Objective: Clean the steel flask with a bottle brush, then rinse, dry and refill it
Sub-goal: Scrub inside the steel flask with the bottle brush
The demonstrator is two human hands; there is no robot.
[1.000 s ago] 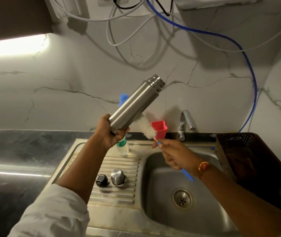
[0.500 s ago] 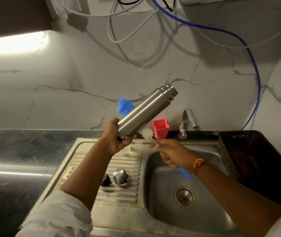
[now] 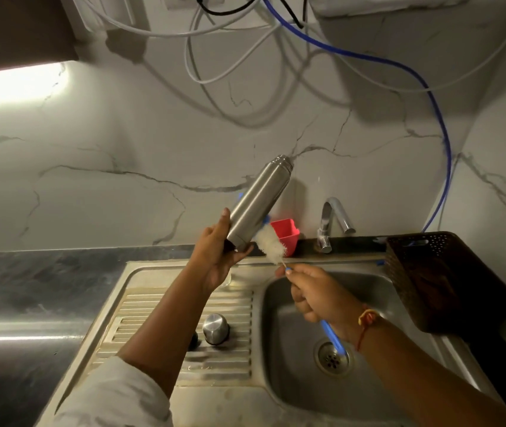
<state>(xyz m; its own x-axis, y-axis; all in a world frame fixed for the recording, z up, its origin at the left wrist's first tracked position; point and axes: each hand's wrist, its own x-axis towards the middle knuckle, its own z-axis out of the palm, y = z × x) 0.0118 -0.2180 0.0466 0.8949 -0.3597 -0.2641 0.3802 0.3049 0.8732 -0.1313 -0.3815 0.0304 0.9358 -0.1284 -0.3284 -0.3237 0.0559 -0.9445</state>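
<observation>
The flask (image 3: 257, 201) is gripped at its base by the left hand (image 3: 217, 257) above the back edge of the sink (image 3: 331, 262), the brush (image 3: 271, 243) is pinched by the right hand (image 3: 316, 294) beside it, and the flask could be knocked loose by a hard stroke

A kitchen: stainless-steel sink (image 3: 288, 359) with ribbed drainboard (image 3: 140, 312), curved chrome tap (image 3: 333, 221), white veined-marble wall (image 3: 122, 155), dark stone counter (image 3: 30, 278).

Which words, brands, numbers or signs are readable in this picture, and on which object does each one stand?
None can be read. The cylindrical steel flask, the blue-handled white bottle brush, the red plastic cup and the dark perforated basket show no lettering.
</observation>
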